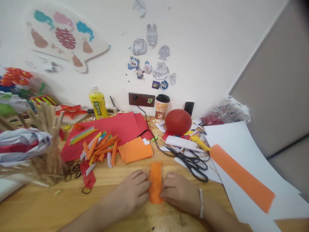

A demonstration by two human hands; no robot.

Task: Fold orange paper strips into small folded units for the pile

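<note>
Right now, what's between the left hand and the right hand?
A small folded orange paper piece, gripped at its sides by left hand and right hand, on the wooden table; seen in head view.

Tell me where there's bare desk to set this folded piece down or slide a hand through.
Bare wood lies front left, between the left hand and the stick bundle, and in a narrow strip between the orange sheets and the folded orange paper. The white sheet past the scissors is also free. Farther back, strips, red paper and cable crowd the desk.
</note>
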